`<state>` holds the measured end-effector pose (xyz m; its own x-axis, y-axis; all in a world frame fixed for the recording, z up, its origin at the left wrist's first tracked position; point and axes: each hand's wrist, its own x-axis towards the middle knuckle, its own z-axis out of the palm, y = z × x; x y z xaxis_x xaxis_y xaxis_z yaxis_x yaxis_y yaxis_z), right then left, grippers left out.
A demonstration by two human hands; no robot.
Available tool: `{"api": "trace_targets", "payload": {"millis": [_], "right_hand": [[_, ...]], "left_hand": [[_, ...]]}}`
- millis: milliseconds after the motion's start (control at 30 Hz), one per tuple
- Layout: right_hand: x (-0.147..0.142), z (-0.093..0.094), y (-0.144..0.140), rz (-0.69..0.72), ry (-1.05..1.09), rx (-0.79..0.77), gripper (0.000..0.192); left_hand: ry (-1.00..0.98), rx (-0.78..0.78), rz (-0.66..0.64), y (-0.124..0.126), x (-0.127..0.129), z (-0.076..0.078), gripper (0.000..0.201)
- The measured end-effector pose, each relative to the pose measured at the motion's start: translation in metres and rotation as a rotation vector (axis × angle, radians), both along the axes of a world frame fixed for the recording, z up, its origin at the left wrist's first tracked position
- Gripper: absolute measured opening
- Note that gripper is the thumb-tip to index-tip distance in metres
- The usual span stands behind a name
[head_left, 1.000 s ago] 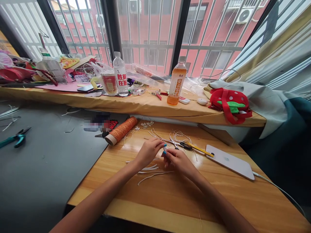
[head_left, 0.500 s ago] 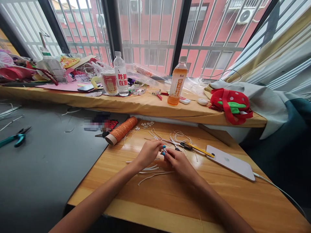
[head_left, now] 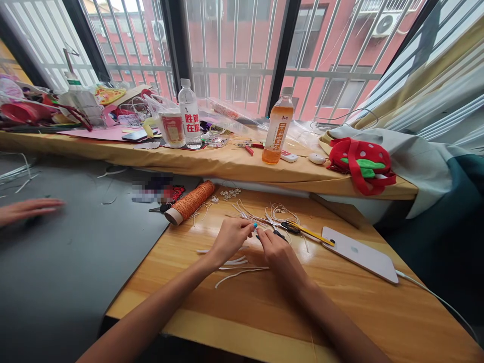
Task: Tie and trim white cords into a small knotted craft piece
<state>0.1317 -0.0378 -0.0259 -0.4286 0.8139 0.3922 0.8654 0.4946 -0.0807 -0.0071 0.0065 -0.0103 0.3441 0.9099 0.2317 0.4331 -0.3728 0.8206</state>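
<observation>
My left hand [head_left: 235, 236] is closed in a pinch over the wooden table, a small bit of white cord at its blue-nailed fingertips. Just to its right, my right hand [head_left: 278, 252] has its fingers bent together, the tips close to the left ones. What lies in the right fingertips is mostly hidden. Scissors [head_left: 290, 227] with black handles lie right behind the right hand, one handle partly covered by it. Below the hands, several cut white cords [head_left: 242, 270] rest on the table. A loose coil of thin pale cord [head_left: 284, 212] lies beyond.
A spool of orange cord [head_left: 193, 200] and small white flower-like pieces [head_left: 230, 193] lie behind. At right is a white phone [head_left: 359, 254] with a cable. Bottles [head_left: 278, 128] stand on the ledge. Another person's hand [head_left: 32, 209] is over the grey table [head_left: 94, 252].
My right hand has drawn slightly away from the left and turned, opening a small gap between the fingertips. Another person's hand has come in at the left, where the teal-handled pliers lay.
</observation>
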Motion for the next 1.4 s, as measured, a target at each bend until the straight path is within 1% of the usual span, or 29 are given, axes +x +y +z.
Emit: {"api": "trace_targets", "payload": {"millis": [67, 133, 233, 333, 433, 500, 567, 633, 767, 933, 1033, 1100, 1233, 1400], "right_hand": [[0.001, 0.000, 0.003, 0.002, 0.170, -0.082, 0.036], [0.003, 0.001, 0.006, -0.003, 0.385, -0.207, 0.032], [0.007, 0.004, 0.012, 0.000, 0.742, -0.493, 0.024], [0.010, 0.004, 0.015, -0.007, 1.055, -0.777, 0.026], [0.012, 0.004, 0.016, -0.074, 1.245, -0.964, 0.030], [0.012, 0.003, 0.016, -0.116, 1.336, -1.033, 0.033], [0.012, 0.003, 0.016, -0.130, 1.407, -1.059, 0.034], [0.012, 0.004, 0.016, -0.124, 1.449, -1.066, 0.034], [0.010, 0.004, 0.015, -0.088, 1.496, -1.079, 0.030], [0.008, 0.002, 0.014, -0.093, 1.524, -1.061, 0.033], [0.008, 0.002, 0.015, -0.059, 1.507, -1.076, 0.031], [0.008, 0.004, 0.014, -0.020, 1.507, -1.094, 0.028], [0.010, 0.010, 0.013, 0.061, 1.534, -1.149, 0.023], [0.013, 0.012, 0.012, 0.056, 1.561, -1.188, 0.023]], "left_hand": [[0.031, 0.019, -0.001, 0.001, 0.000, -0.003, 0.031], [0.066, 0.052, -0.009, 0.002, 0.000, -0.005, 0.030], [0.095, 0.087, -0.031, 0.004, -0.001, -0.007, 0.030], [0.095, 0.102, -0.074, 0.007, -0.002, -0.007, 0.030], [0.086, 0.074, -0.122, 0.011, -0.004, -0.005, 0.032], [0.039, 0.016, -0.151, 0.013, -0.005, -0.004, 0.032], [-0.025, -0.051, -0.207, 0.014, -0.006, -0.002, 0.030], [-0.062, -0.075, -0.241, 0.013, -0.006, 0.000, 0.025], [-0.069, 0.005, -0.205, 0.010, -0.004, 0.001, 0.015], [-0.032, 0.128, -0.214, 0.009, -0.004, -0.002, 0.013], [-0.032, 0.173, -0.227, 0.010, -0.005, -0.002, 0.012], [-0.065, 0.160, -0.239, 0.010, -0.006, -0.001, 0.012], [-0.177, 0.084, -0.259, 0.010, -0.007, 0.001, 0.012], [-0.274, -0.022, -0.273, 0.010, -0.006, -0.001, 0.018]]}}
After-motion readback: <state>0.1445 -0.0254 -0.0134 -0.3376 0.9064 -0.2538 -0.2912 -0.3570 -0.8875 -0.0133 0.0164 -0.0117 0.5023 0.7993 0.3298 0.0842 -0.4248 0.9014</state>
